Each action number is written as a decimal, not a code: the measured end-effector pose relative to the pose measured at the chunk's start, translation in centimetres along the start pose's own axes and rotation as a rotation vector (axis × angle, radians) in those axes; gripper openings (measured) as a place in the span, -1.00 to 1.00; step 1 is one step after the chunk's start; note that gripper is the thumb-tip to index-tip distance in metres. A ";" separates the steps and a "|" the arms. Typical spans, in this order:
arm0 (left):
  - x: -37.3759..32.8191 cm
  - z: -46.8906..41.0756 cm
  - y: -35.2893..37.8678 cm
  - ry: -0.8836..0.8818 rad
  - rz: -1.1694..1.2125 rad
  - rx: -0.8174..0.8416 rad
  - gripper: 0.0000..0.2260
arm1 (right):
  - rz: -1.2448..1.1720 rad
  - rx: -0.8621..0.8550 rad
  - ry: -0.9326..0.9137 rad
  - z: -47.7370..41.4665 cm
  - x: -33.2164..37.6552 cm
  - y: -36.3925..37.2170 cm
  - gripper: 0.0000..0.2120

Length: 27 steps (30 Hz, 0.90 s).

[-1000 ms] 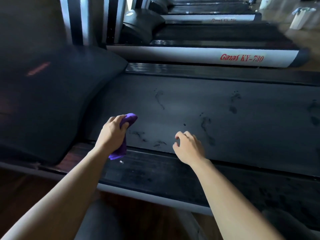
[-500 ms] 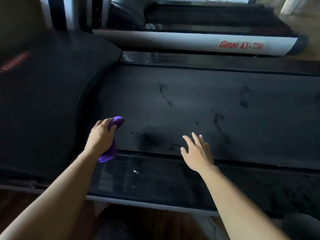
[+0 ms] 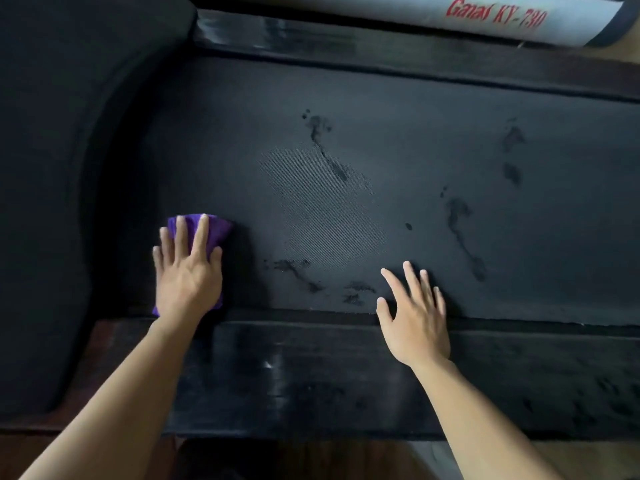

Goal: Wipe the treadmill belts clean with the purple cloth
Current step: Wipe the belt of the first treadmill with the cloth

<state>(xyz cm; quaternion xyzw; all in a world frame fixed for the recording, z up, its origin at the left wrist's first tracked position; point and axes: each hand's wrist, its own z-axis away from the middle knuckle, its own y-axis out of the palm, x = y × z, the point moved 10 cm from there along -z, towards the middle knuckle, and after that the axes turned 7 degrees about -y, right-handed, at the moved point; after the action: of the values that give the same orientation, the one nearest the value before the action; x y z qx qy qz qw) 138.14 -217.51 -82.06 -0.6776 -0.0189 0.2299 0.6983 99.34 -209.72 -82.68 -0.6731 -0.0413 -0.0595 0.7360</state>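
L hand (image 3: pixel 188 277) flat on purple cloth (image 3: pixel 212 227), fingers straight, pressing it onto treadmill belt (image 3: pixel 398 174) at lower left of frame; R hand (image 3: pixel 417 323) spread open, lower centre, on belt's near edge; dark smudges (image 3: pixel 294 268) btw my hands.

Head view, sole camera: wide-angle, worn on head; faced forward and steeply down, close over belt (image 3: pixel 381 202); next treadmill (image 3: pixel 398 8) cut by top edge.
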 end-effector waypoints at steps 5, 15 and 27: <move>-0.7 -1.9 0.4 -0.090 0.046 -0.015 -0.55 | 0.015 -0.009 0.017 0.0 0.1 -0.1 -0.46; -18.7 5.1 6.5 0.344 -0.055 0.094 -0.51 | 0.018 -0.032 0.020 0.0 0.2 -0.4 -0.45; 3.8 -3.0 -0.6 -0.062 -0.090 -0.040 -0.53 | -0.028 -0.069 0.007 0.1 0.2 -0.5 -0.46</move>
<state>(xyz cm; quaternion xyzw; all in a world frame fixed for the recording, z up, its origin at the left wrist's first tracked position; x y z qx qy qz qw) 142.73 -218.96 -82.82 -0.6826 -0.0756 0.2186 0.6933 99.44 -209.63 -82.11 -0.6972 -0.0462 -0.0734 0.7116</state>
